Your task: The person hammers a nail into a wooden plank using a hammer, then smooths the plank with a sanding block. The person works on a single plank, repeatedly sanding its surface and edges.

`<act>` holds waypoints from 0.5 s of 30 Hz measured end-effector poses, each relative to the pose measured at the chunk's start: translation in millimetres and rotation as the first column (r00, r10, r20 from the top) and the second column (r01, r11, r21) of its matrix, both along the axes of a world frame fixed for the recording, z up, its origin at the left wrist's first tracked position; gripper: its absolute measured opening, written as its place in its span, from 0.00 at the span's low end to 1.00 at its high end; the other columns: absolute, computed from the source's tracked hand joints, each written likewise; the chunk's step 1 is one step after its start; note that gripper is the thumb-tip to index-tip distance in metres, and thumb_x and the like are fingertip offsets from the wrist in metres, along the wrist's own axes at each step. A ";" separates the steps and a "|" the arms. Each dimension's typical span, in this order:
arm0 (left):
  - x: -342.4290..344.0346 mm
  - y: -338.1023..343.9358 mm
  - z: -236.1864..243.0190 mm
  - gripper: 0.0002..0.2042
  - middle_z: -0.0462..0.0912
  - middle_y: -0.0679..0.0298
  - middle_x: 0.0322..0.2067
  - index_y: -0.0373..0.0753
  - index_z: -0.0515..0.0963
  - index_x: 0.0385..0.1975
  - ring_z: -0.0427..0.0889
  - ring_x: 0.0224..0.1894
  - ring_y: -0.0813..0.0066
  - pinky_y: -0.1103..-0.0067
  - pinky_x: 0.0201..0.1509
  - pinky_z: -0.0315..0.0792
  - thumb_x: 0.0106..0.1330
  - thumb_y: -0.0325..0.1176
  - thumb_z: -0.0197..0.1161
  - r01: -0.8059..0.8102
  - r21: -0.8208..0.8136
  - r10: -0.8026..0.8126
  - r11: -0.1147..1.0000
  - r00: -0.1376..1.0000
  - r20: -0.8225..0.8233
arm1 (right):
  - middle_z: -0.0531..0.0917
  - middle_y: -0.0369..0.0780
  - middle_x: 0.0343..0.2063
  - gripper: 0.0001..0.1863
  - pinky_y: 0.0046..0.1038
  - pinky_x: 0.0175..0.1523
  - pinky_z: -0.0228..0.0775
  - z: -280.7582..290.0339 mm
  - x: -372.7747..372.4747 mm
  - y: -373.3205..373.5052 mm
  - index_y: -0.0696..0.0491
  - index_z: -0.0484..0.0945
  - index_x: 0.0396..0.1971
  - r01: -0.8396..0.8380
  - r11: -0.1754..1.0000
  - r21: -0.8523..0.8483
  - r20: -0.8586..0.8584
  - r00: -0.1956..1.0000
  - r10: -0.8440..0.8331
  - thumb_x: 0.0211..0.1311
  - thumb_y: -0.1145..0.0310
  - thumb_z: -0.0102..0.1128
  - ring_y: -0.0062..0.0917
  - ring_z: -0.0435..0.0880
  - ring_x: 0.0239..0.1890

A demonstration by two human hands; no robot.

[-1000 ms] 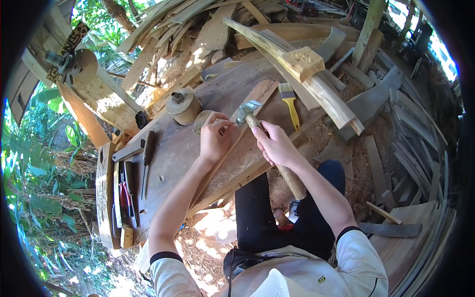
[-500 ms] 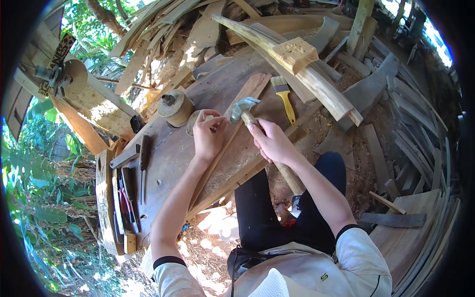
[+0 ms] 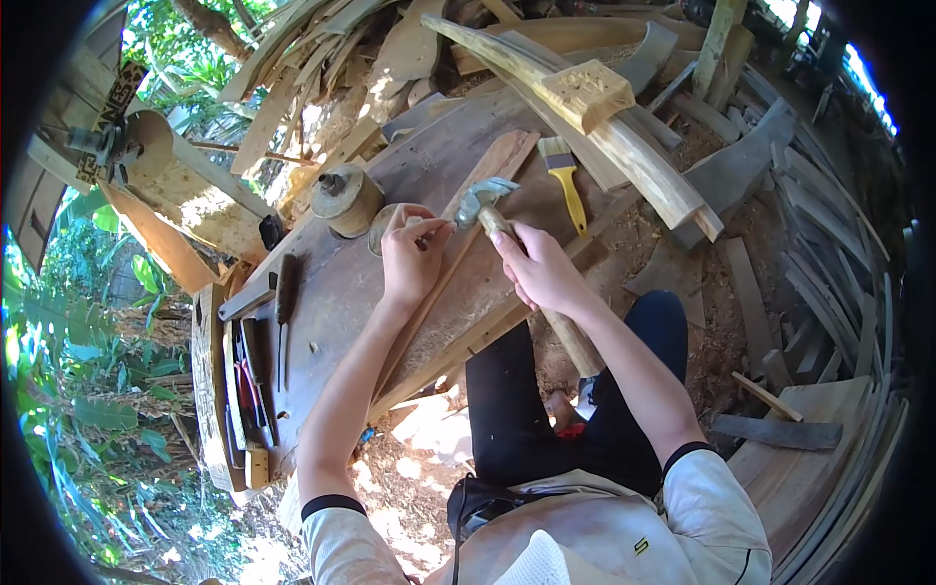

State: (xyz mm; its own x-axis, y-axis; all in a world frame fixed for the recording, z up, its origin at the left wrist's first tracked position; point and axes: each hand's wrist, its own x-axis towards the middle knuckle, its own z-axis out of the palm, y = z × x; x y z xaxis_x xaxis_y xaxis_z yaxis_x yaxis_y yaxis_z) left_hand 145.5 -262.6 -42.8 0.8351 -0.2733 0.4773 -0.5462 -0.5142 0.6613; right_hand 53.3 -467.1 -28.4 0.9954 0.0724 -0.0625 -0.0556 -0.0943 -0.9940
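Desk point(image 3: 336, 302): carries a long wooden strip point(image 3: 504, 159), laid aslant. Hammer point(image 3: 495, 222): head over the strip, contact unclear, handle grasped by the right hand point(image 3: 539, 270). Left hand point(image 3: 410, 255): fingertips pinched beside the head, contents indiscernible. Step judged: lining up; any strike calls for clear fingertips.

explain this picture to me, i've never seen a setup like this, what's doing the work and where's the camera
There's no machine: these are a person's bare hands, seen from a fisheye camera on their head, looking down, so straight edges bend. The right hand holds a claw hammer. The left hand has its fingertips close to the hammer's head; anything pinched there is too small to tell. On the bench lie a long wooden strip, a yellow-handled brush and, leftward, a slim dark-handled tool.
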 end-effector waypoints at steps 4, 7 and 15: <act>-1.1 -0.7 -3.9 0.06 0.83 0.62 0.40 0.36 0.90 0.37 0.82 0.30 0.76 0.78 0.35 0.76 0.63 0.28 0.75 0.004 0.018 -0.005 1.000 0.999 0.045 | 0.74 0.34 0.14 0.20 0.27 0.15 0.63 2.1 1.1 0.7 0.59 0.74 0.44 0.004 1.000 -0.009 0.001 1.000 -0.004 0.83 0.55 0.49 0.18 0.73 0.10; -3.3 0.0 -5.3 0.06 0.83 0.61 0.39 0.36 0.90 0.37 0.82 0.29 0.75 0.78 0.34 0.76 0.62 0.27 0.75 0.032 -0.025 -0.032 0.999 0.999 0.021 | 0.73 0.33 0.15 0.19 0.26 0.17 0.63 13.3 -2.5 5.7 0.59 0.75 0.45 0.012 0.999 0.051 0.014 1.000 -0.012 0.83 0.56 0.50 0.16 0.72 0.12; -4.5 -4.2 -1.2 0.04 0.82 0.57 0.38 0.33 0.89 0.34 0.82 0.26 0.68 0.73 0.32 0.76 0.60 0.23 0.73 0.055 -0.010 -0.054 0.998 0.995 0.088 | 0.72 0.33 0.18 0.17 0.23 0.19 0.61 24.9 2.9 8.1 0.58 0.75 0.48 -0.017 0.992 -0.124 0.105 0.994 0.031 0.83 0.57 0.50 0.14 0.70 0.14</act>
State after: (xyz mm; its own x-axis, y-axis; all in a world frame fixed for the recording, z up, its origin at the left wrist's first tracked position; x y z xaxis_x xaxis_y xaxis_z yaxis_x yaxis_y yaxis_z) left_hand 141.0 -266.8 -44.0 0.7739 -0.3108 0.5518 -0.6293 -0.4746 0.6154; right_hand 56.2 -459.0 -3.5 0.9949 0.0946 0.0343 0.0541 -0.2161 -0.9749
